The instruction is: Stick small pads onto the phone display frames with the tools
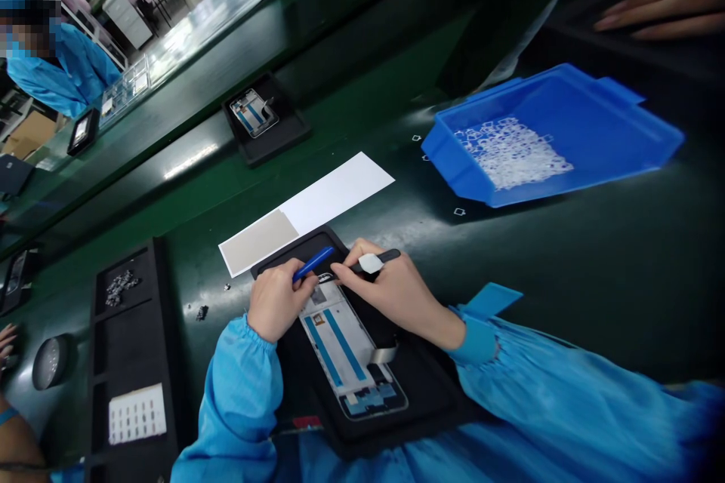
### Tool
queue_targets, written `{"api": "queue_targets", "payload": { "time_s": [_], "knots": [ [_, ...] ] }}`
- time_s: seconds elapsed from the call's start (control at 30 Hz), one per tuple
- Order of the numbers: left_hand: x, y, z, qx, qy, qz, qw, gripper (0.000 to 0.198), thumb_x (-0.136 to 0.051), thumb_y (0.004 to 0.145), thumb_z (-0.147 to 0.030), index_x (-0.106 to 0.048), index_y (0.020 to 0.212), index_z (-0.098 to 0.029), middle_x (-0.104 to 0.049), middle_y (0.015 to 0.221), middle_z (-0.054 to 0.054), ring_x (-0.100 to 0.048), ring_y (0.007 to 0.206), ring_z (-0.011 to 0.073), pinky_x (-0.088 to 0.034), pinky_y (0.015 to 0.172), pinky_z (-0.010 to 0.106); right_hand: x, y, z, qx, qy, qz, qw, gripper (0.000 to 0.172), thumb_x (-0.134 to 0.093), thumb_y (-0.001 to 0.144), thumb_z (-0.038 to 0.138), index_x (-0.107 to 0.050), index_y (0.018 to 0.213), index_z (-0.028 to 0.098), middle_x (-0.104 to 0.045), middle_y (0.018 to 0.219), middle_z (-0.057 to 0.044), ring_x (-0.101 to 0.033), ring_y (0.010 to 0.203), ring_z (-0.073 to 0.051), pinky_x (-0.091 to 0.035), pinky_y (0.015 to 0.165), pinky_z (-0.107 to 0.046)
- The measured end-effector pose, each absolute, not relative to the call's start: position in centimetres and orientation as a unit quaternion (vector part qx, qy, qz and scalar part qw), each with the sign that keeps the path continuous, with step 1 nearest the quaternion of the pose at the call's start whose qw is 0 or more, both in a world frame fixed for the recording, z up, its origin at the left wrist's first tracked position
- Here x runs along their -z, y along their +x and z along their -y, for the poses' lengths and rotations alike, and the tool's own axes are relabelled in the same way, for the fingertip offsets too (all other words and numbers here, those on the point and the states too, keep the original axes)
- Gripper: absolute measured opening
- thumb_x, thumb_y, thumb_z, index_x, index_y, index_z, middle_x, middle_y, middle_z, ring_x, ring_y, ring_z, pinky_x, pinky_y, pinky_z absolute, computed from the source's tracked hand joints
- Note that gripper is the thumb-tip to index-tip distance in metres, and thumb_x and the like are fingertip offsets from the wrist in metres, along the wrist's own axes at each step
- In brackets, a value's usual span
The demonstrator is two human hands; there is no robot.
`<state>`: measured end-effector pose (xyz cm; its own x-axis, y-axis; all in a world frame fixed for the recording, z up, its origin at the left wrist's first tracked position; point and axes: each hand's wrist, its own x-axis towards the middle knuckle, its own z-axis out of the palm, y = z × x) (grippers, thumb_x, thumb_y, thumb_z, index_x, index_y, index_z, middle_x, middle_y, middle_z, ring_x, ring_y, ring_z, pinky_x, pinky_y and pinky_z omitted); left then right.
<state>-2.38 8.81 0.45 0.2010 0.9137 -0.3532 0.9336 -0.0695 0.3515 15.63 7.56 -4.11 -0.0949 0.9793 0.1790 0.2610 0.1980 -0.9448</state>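
Pinching blue stylus (313,264) in left hand (275,307), black white-tabbed tool (374,263) in right hand (393,296); bracing tips together atop phone frame (347,356), nested in black tray (422,386) for steadiness.

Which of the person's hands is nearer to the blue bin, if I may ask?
Right. The right hand, holding a black tool, is over the phone frame, down-left of the blue bin; the left hand, holding a blue tool, is farther left.
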Motion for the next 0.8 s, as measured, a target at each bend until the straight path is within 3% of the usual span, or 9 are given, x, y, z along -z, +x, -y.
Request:
{"api": "queue_targets", "payload": {
  "time_s": [0.57,0.8],
  "knots": [
    [-0.26,-2.47,-8.83,-0.005,0.727,-0.630,0.273,0.007,-0.061,0.089,-0.026,-0.067,0.090,-0.022,-0.058,0.066,-0.005,-0.055,0.062,0.0136,-0.030,0.059,0.024,4.10,15.36,-7.51,-0.340,-0.478,0.687,0.429,0.031,-0.047,0.095,0.041,-0.049,0.070,0.022,-0.055,0.066,-0.002,-0.053,0.061,-0.020,-0.035,0.058,-0.031],
    [-0.08,-2.76,-8.77,-0.018,0.733,-0.622,0.275,0.009,-0.058,0.090,-0.025,-0.066,0.088,-0.021,-0.056,0.064,-0.004,-0.054,0.061,0.0131,-0.030,0.058,0.024,4.43,14.94,-7.46,-0.275,-0.448,0.719,0.455,0.024,-0.048,0.093,0.029,-0.047,0.070,0.022,-0.056,0.064,-0.001,-0.051,0.060,-0.020,-0.035,0.061,-0.033]
  ]
}}
